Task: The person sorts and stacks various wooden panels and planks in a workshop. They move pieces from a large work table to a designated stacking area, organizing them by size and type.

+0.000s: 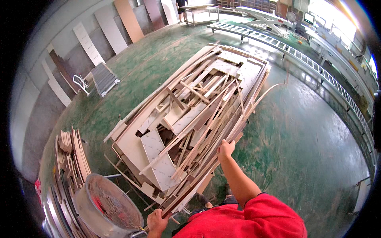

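A large heap of wood offcuts [190, 119], with thin strips, short blocks and pale panels, fills a long board-sided cart in front of me. A long wooden board [193, 183] runs along the heap's right side. My right hand [226, 148] is closed over this side, about halfway along, with its arm stretched forward. At the near end, my left hand [156, 221] is closed around the end of the same board; part of its grip is hidden. One thin curved strip [270, 90] sticks out past the heap at the far right.
A drum fan [109, 206] stands close to my left, beside stacked boards [73, 158]. Tall panels [109, 29] lean on the left wall, near a grey slatted trolley [104, 79]. A roller conveyor [293, 51] curves along the right. Another person [181, 10] stands far back by a table.
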Tool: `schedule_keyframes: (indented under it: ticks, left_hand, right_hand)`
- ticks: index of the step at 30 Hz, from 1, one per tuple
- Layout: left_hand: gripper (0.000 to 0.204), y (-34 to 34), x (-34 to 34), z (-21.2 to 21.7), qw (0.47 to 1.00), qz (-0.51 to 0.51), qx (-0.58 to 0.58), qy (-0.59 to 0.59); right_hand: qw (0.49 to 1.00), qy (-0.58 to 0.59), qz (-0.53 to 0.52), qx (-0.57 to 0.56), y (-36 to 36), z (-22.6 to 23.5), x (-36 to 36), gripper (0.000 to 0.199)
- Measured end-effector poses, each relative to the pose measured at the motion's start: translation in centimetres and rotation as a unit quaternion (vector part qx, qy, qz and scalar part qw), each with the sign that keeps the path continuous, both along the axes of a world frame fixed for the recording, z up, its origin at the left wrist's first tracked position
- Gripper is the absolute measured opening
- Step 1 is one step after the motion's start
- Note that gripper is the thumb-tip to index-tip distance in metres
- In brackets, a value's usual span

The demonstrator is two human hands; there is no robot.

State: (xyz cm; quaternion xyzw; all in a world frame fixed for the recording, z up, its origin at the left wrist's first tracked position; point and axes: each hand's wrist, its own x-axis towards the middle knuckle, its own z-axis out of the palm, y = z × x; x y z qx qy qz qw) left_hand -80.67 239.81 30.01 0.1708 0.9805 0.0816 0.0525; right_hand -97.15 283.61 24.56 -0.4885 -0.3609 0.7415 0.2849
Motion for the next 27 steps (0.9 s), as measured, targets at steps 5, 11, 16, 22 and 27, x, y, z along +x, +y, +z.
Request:
schedule_keyframes:
  ticks: [5, 11, 16, 22, 27]
  left_hand:
    - [0.048, 1.4, 1.2, -0.5, 0.993, 0.049, 0.031, -0.105]
    - [0.048, 1.8, 2.1, -1.6, 0.984, 0.073, 0.041, -0.154]
    - [0.048, -0.1, 2.4, -4.6, 0.983, 0.062, 0.032, -0.172]
    - [0.05, -0.8, 1.8, -5.7, 0.98, 0.063, 0.02, -0.19]
    - [0.049, -2.1, 2.4, -6.7, 0.979, 0.08, 0.021, -0.184]
  right_hand:
    - [0.996, -0.062, 0.056, 0.025, 0.2, 0.1, 0.3, 0.017]
    - [0.988, -0.12, 0.079, 0.054, -0.3, -3.9, 0.8, 0.031]
    - [0.983, -0.148, 0.105, -0.012, -0.8, -7.5, 1.1, 0.043]
    - [0.967, -0.207, 0.135, -0.06, -1.0, -10.6, 0.5, 0.038]
    - [0.972, -0.199, 0.122, -0.022, -2.9, -12.5, 0.3, 0.029]
